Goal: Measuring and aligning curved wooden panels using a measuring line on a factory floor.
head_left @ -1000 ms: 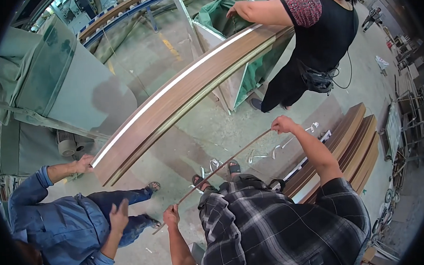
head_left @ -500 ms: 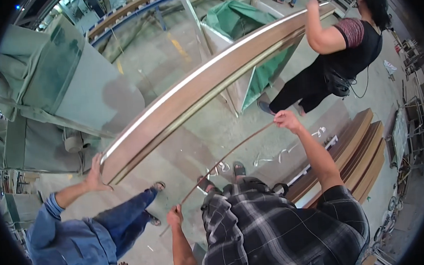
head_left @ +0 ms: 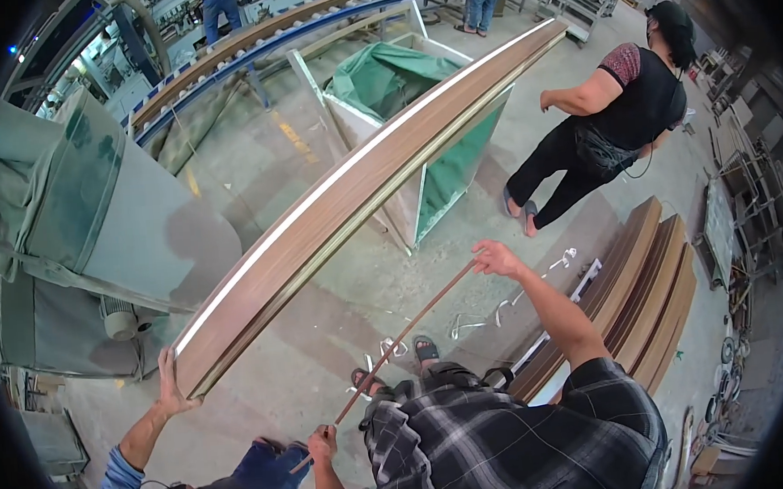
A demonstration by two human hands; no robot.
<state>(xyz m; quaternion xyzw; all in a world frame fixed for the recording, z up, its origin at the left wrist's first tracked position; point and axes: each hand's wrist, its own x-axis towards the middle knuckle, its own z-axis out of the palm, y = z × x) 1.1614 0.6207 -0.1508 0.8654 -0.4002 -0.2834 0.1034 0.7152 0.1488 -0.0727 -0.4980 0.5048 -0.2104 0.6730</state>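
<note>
A thin brown strip (head_left: 431, 308) runs slantwise in front of me, from lower left to upper right. My left hand (head_left: 323, 443) is closed round it near its lower end, and a short piece sticks out past the fist. At the upper end, my right hand (head_left: 497, 259) pinches the strip between thumb and fingers. Beyond it lies a long brown wood-look panel (head_left: 361, 188) with a white edge stripe. A co-worker's hand (head_left: 176, 383) grips the panel's near left end. Its far part passes over a wooden-framed bin (head_left: 335, 127) lined with green cloth.
A person in black (head_left: 622, 123) stands at the right, hands off the panel. Several brown boards (head_left: 633, 306) are stacked on the floor to my right. White curled strips (head_left: 503, 309) litter the floor. A grey machine (head_left: 157, 223) stands left; a blue roller conveyor (head_left: 254, 56) runs behind.
The person in black has let go of the panel's far end and lowered that arm. My strip looks straighter than before. The whole view has shifted; both my hands still hold the strip.
</note>
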